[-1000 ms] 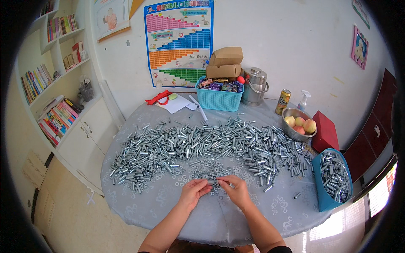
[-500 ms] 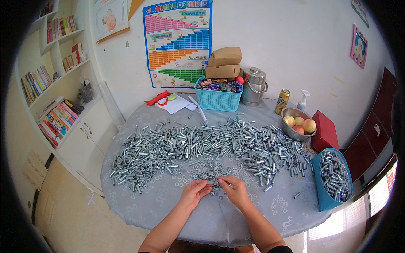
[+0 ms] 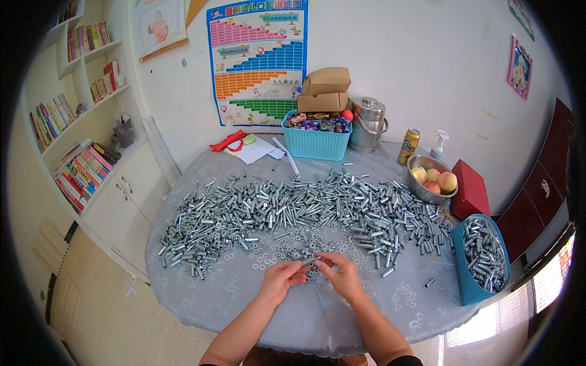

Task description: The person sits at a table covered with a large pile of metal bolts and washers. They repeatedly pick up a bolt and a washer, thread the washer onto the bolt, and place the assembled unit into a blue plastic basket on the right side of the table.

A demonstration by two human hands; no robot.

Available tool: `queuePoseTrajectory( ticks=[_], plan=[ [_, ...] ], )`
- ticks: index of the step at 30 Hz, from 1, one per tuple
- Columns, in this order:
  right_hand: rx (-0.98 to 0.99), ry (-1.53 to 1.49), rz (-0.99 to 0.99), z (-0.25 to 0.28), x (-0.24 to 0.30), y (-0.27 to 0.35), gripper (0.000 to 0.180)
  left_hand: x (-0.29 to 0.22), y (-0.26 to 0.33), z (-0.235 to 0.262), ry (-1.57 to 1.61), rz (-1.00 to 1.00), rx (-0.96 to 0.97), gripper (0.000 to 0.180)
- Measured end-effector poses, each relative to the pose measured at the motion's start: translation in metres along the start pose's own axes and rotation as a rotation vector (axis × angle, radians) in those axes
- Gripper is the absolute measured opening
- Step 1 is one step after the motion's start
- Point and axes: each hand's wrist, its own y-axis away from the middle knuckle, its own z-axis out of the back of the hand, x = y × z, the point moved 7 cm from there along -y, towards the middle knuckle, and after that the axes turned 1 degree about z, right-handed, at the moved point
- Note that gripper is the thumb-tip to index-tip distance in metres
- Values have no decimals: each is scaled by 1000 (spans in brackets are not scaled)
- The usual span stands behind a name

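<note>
A short silver bolt (image 3: pixel 311 261), sleeve-like in shape, is held between my two hands just above the near middle of the table. The fingers of my left hand (image 3: pixel 281 281) pinch its left end. At its right end, the thumb and fingertips of my right hand (image 3: pixel 342 276) close around it. Finer details of the piece are too small to make out. Loose washers and nuts (image 3: pixel 293 244) lie scattered right beyond my fingers. Behind them spreads a wide heap of silver bolts and sleeves (image 3: pixel 281 204), curving from left to right.
At the right edge stands a blue bin (image 3: pixel 469 268) filled with metal pieces. Farther back are a bowl of peaches (image 3: pixel 427 194), a red box (image 3: pixel 471 189), a can (image 3: pixel 408 146), a metal pot (image 3: pixel 367 131) and a turquoise basket (image 3: pixel 314 145). One bolt (image 3: pixel 430 282) lies alone near the bin.
The bolt between my fingers now shows more plainly, tilted up to the right. My right hand has shifted slightly up; both forearms stay nearly in place.
</note>
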Motion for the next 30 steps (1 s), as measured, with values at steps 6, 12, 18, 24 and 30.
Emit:
queuePoseTrajectory(
  ticks=[6, 12, 18, 24, 30],
  plan=[
    [115, 358, -11, 16, -18, -5, 19, -3, -4, 12, 64, -72, -51, 14],
    [154, 603, 240, 2, -10, 1, 11, -3, -6, 14, 80, -66, -56, 14],
    [140, 609, 258, 0, -16, 0, 12, -2, -6, 16, 78, -60, -53, 13],
    [24, -360, -252, 5, -36, -1, 11, -1, -7, 9, 24, -33, -37, 13],
    [44, -395, -228, -1, -32, -2, 12, 2, -3, 7, -36, 15, -1, 15]
  ],
)
